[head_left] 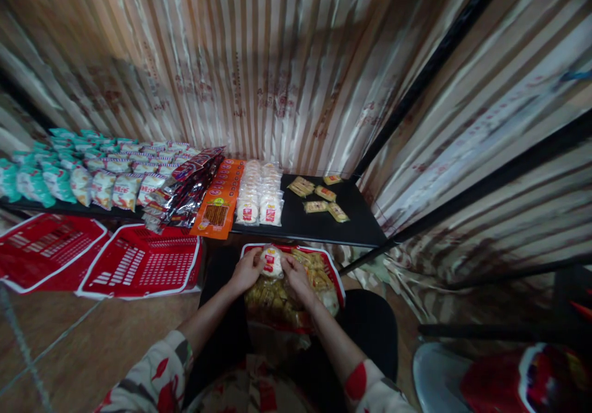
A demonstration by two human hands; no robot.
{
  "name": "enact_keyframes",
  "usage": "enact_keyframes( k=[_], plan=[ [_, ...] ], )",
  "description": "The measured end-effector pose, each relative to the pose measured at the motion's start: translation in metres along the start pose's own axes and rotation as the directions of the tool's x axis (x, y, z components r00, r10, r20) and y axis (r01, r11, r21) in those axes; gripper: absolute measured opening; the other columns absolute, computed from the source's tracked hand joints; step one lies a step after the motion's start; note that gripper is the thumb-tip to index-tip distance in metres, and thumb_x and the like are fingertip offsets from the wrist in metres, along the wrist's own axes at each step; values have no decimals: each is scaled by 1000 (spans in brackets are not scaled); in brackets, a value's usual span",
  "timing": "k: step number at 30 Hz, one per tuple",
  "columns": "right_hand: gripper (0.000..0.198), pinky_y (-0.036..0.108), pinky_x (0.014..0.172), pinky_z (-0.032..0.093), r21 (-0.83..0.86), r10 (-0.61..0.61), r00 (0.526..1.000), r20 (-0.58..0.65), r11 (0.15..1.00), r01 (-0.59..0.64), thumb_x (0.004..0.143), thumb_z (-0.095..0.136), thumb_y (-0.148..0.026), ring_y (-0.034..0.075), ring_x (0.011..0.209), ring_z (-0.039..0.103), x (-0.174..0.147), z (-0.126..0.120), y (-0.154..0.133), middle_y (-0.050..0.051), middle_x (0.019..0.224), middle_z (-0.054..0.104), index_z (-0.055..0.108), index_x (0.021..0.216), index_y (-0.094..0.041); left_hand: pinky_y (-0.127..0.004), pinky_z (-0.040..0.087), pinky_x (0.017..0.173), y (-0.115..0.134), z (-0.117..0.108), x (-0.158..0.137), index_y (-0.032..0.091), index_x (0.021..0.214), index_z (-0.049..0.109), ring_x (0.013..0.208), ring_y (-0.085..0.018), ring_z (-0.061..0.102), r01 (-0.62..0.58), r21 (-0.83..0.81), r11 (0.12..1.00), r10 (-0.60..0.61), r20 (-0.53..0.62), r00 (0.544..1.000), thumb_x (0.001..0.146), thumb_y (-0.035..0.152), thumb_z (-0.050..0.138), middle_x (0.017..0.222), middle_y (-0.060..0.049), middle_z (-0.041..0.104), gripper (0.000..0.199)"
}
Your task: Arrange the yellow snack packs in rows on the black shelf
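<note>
Left hand (pixel 248 270) and right hand (pixel 297 277) grip one white packet (pixel 272 261) from opposite sides, over the red basket (pixel 339 278), near side of the black shelf's (pixel 300 225) front edge. Similar white packets (pixel 271 209) start straight ahead, at that edge. Neither hand nearer; long axis unclear, dim view.

All print, as on the white packet (pixel 271 262) and orange bag (pixel 217 200), is unreadable.
</note>
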State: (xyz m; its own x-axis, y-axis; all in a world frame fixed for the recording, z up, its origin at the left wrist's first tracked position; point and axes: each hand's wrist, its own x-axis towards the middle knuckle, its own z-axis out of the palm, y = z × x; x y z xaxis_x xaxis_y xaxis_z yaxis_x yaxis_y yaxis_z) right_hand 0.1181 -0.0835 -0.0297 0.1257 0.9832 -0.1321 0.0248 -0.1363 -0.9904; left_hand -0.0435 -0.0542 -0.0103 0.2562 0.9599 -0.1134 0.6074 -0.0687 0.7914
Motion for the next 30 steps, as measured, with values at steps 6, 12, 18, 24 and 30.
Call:
enact_keyframes(
  k=[6, 12, 18, 24, 30],
  plan=[
    [50, 33, 67, 51, -9, 20, 999, 26, 1000, -19, 75, 47, -62, 20, 73, 63, -3, -5, -19, 7, 84, 70, 65, 92, -20, -24, 50, 72, -1, 12, 6, 18, 111, 56, 78, -11, 63, 104, -163, 981, -98, 44, 994, 79, 20, 52, 88, -2, 67, 32],
    [47, 35, 68, 52, -4, -30, 998, -54, 1000, 30, 68, 59, -58, 21, 74, 64, 1, -7, -21, 6, 79, 70, 64, 94, -19, -21, 48, 72, 10, 5, 6, 20, 111, 55, 74, -9, 60, 77, -136, 988, -86, -59, 995, 77, 19, 54, 87, 2, 64, 34],
    [38, 30, 60, 50, -43, -51, 989, -137, 998, 45, 65, 62, -53, 18, 63, 61, 32, -10, -29, 3, 71, 67, 64, 82, -18, -27, 47, 81, 29, 0, 20, 20, 118, 50, 82, -12, 59, 8, -31, 999, -14, -208, 978, 77, 21, 55, 96, -1, 62, 42],
    [33, 27, 59, 46, -128, -112, 986, -126, 987, 96, 67, 59, -47, 15, 62, 57, 77, -13, -46, 1, 70, 65, 63, 80, -17, -33, 46, 91, 38, -1, 45, 17, 126, 43, 104, -18, 55, -97, 18, 995, 98, -298, 950, 80, 20, 49, 112, -8, 58, 46],
    [30, 31, 73, 47, -343, -205, 969, -137, 928, 148, 71, 55, -46, 18, 74, 59, 107, -13, -53, 2, 79, 67, 67, 81, -19, -38, 38, 102, 40, -2, 62, 16, 133, 34, 120, -22, 45, -138, 156, 978, 183, -323, 929, 82, 17, 45, 127, -12, 50, 52]
  ],
)
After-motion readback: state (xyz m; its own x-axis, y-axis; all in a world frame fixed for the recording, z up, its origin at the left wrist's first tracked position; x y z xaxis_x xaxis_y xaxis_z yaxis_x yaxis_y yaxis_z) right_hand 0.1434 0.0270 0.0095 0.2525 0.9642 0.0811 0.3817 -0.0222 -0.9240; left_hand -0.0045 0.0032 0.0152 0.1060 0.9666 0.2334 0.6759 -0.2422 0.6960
